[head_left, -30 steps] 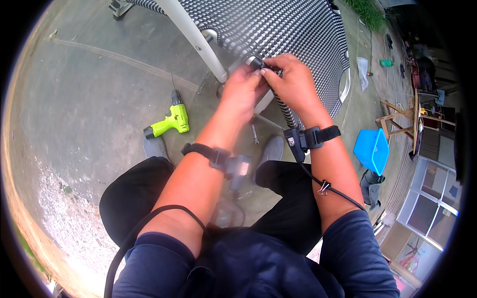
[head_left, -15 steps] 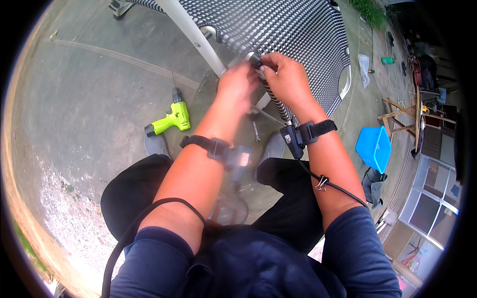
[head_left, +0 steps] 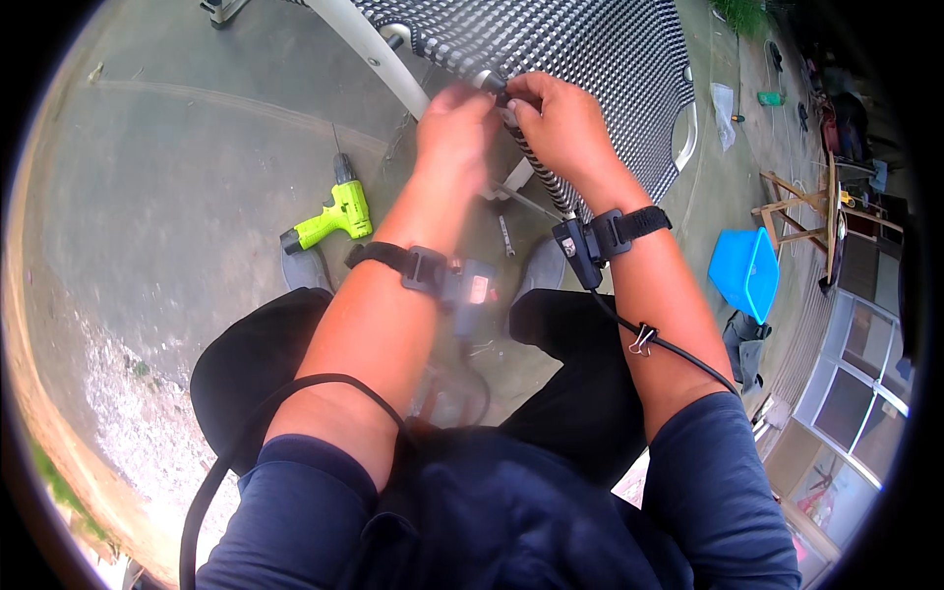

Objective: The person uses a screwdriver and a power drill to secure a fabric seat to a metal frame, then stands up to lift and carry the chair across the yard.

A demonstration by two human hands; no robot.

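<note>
A chair or lounger with black-and-white woven mesh (head_left: 600, 59) on a white metal frame (head_left: 369, 54) is in front of me. At the mesh's near corner, a pale tube end with a dark fitting (head_left: 490, 83) sticks out between my hands. My right hand (head_left: 562, 120) is closed, thumb and fingers pinching the tube at this corner. My left hand (head_left: 454, 133) is beside the same corner, its fingers smeared by motion and partly hidden. Whether it grips anything cannot be made out.
A lime-green cordless drill (head_left: 339, 211) lies on the concrete to the left, its bit pointing away. A wrench (head_left: 506, 236) lies between my feet. To the right are a blue plastic tub (head_left: 744, 275), a wooden stand (head_left: 801, 211) and a clear plastic bag (head_left: 723, 113).
Both hands and the chair corner sit slightly higher in the view, with the whole scene shifted a little. My right hand keeps its pinch; the left stays blurred beside it.
</note>
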